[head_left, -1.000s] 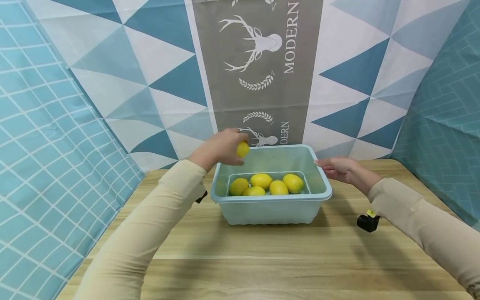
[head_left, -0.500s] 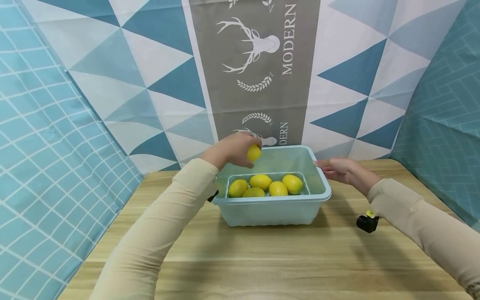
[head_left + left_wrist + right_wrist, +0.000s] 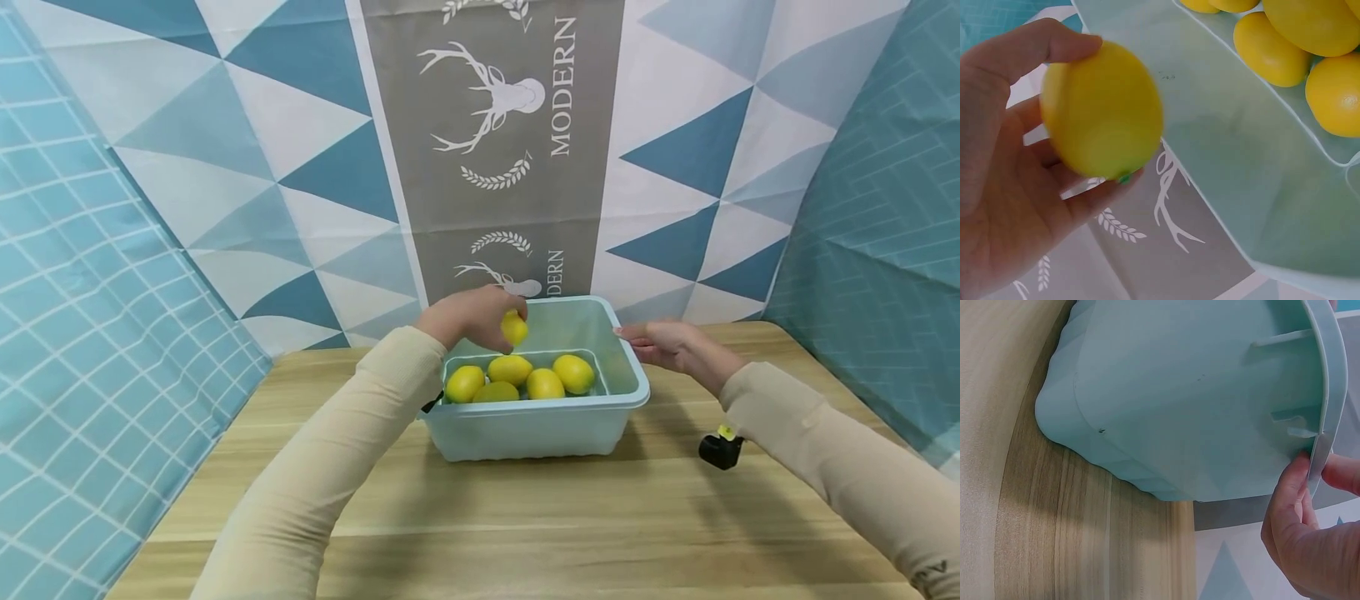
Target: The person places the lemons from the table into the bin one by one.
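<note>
My left hand [image 3: 480, 318] grips a lemon [image 3: 514, 328] above the left back part of a pale blue-green plastic basin [image 3: 525, 433]. In the left wrist view the held lemon [image 3: 1104, 112] shows a green stem tip, with the thumb on one side and fingers behind it. Several more lemons [image 3: 574, 374] lie on the basin's floor. At the basin's right side, my right hand [image 3: 671, 344] pinches the rim. The right wrist view shows the thumb on one face of that rim [image 3: 1335, 381] and curled fingers under it.
The basin stands on a wood-grain table [image 3: 510, 533], near its back edge. Behind it hangs a patterned cloth [image 3: 315, 183] with triangles and a deer print. Blue tiled-print cloth [image 3: 82, 317] closes off the left side, and a teal one [image 3: 885, 217] the right.
The left hand has carried its lemon rightward and down, from the basin's left edge to over its inside. The right hand keeps its place at the rim. The head view has shifted slightly.
</note>
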{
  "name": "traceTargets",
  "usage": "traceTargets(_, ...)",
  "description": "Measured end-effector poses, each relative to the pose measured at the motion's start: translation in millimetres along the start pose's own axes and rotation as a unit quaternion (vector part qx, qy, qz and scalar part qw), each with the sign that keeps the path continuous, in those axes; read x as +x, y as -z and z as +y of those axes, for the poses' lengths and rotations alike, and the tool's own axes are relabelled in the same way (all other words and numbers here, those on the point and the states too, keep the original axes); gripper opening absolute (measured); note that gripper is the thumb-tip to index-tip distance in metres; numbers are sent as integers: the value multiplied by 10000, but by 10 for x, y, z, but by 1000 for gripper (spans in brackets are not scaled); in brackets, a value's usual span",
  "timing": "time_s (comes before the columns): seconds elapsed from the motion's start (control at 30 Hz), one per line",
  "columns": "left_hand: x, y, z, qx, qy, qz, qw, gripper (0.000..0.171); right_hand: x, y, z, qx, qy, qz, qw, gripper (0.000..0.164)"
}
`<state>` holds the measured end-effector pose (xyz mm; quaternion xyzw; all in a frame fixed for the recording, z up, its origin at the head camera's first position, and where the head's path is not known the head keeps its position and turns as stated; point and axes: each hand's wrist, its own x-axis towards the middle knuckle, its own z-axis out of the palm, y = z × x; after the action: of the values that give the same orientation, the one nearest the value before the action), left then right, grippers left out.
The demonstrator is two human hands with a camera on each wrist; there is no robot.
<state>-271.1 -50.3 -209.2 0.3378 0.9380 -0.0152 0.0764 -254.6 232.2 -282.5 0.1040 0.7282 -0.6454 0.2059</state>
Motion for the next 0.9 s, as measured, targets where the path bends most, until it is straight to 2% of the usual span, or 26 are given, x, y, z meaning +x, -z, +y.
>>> traceTargets(0.13, -60, 26, 13, 162, 41, -85, 9998, 47, -7, -24, -19, 71, -9, -64, 10000, 46)
traceTargets(0.3, -154, 115, 13, 312, -25, 135, 9994, 46, -33, -24, -56, 122, 41, -124, 9998, 38)
traceTargets(0.5, -346, 149, -62, 368, 160, 400, 9984, 46, -40, -22, -68, 263, 35, -172, 9995, 29)
traceTargets(0.63, -506, 93, -185, 219, 198, 655, 9974, 46, -30, -9, -48, 304, -85, -165, 9994, 27)
traceTargets(0.9, -823, -109, -482, -178, 178, 1242, 9919, 45, -13, -32, -6, 333, -173, -261, 9990, 25)
